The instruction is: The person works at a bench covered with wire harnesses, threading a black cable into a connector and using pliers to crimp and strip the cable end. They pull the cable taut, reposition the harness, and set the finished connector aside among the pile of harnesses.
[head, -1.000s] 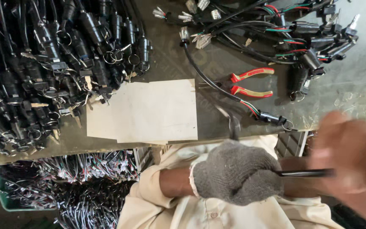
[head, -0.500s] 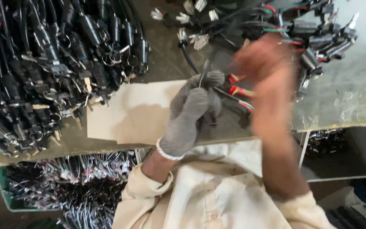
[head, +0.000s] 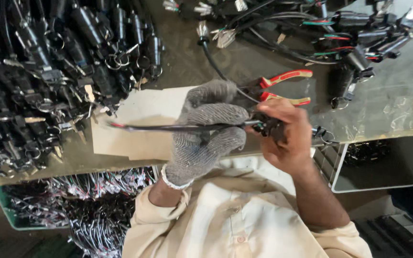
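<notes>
My left hand (head: 209, 134), in a grey knitted glove, is closed around a thin black cable (head: 158, 127) that runs out to the left above a pale cardboard sheet (head: 139, 126). My bare right hand (head: 285, 134) grips the black connector end (head: 264, 125) of the same cable, right beside the glove. Both hands are held over the near edge of the workbench (head: 407, 105), above my beige shirt. Red-handled pliers (head: 283, 86) lie on the bench just behind my hands.
A big heap of black switch assemblies with key rings (head: 39, 76) fills the left of the bench. More wired harnesses (head: 340, 38) lie at the back right. A green bin of wires (head: 48, 205) sits below left, a metal tray (head: 374, 162) below right.
Both hands dropped from near the pliers toward the bench edge. The cable is now stretched level between them, its end pointing left; the right hand has settled on the connector.
</notes>
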Available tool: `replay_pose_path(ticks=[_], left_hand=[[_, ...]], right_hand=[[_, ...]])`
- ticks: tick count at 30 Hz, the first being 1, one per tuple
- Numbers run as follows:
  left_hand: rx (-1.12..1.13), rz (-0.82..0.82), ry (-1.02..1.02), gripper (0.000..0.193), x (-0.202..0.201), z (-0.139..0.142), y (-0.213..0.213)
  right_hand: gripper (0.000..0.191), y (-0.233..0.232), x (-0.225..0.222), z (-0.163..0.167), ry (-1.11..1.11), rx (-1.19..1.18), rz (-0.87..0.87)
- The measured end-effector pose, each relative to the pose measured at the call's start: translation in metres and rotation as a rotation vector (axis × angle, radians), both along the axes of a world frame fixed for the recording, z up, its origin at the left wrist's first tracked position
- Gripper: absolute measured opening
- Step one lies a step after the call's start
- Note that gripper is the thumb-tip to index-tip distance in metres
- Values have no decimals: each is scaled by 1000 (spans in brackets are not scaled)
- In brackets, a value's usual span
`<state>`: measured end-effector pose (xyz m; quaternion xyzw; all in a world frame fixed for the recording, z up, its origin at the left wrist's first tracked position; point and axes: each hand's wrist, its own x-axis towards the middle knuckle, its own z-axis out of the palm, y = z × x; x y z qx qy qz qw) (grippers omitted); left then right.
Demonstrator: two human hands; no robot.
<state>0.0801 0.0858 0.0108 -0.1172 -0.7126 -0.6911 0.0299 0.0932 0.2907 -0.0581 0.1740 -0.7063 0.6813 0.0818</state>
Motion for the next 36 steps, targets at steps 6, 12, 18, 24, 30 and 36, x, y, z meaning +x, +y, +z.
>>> replay_pose_path(ticks=[6,12,18,24,30,36], left_hand=[[186,-68,-55,31,7,-7,-10],[746,-164,-483,20,11,-11,-9],[-350,-109,93,14,-1,-5,-5],[-284,-132,62,17,-19,15,8],[-328,-171,-50,29,-25,13,9],[-510,-170,237,37,-17,6,6]], right_hand=[[71,3,-7,29,-193,-50,165],[32,11,-16,36,-75,240,138],[30,10,-12,27,-22,321,61],[34,15,-9,28,-18,349,53],[33,11,-1,18,-33,267,40],[45,6,4,11,-263,76,103]])
